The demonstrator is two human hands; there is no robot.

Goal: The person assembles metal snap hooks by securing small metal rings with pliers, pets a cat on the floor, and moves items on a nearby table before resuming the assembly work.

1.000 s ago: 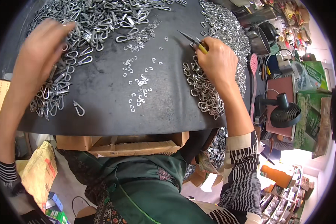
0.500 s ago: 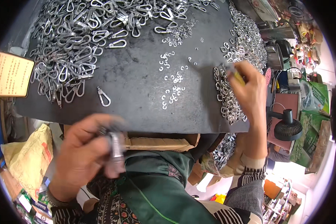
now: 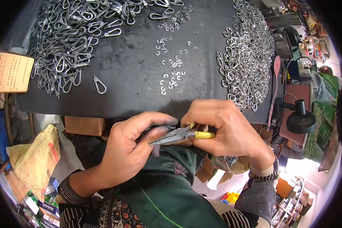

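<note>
My left hand (image 3: 131, 146) is closed, with a small dark metal piece (image 3: 168, 127) between thumb and forefinger; the fingers hide most of it, and it looks like a snap hook. My right hand (image 3: 226, 127) grips pliers (image 3: 178, 135) with yellow handles, their jaws pointing left. The jaws lie against the left fingertips, just in front of the table's near edge. Whether the jaws hold anything cannot be made out. On the dark table, a single snap hook (image 3: 99, 84) lies beyond my left hand.
A large heap of snap hooks (image 3: 74, 41) covers the table's far left. Small open rings (image 3: 173, 81) are scattered mid-table, and a pile of metal links (image 3: 247, 57) lies right. A printed card (image 3: 11, 72) stands at the left edge, a small black fan (image 3: 301, 121) at the right.
My right hand has come from the link pile down and left with the pliers, meeting the left hand. The left hand has moved right and up. The whole view has shifted slightly.
</note>
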